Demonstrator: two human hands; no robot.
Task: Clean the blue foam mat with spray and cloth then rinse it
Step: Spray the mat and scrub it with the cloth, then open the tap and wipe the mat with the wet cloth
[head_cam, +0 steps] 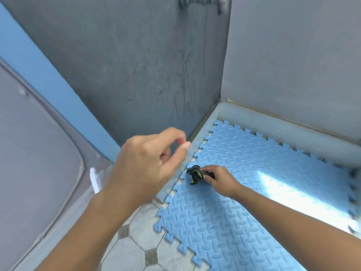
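Blue foam mat (254, 192) lay under the right hand (220, 180), whose fingers (208, 178) clenched a dark cloth (196, 175). The left hand (144, 165) hovered empty, fingers loosely curled. Hard scrubbing might shift the mat's overhanging edge.

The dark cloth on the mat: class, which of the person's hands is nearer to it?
Right. The right hand grips the dark cloth on the blue foam mat; the left hand hovers empty, apart, to its left.
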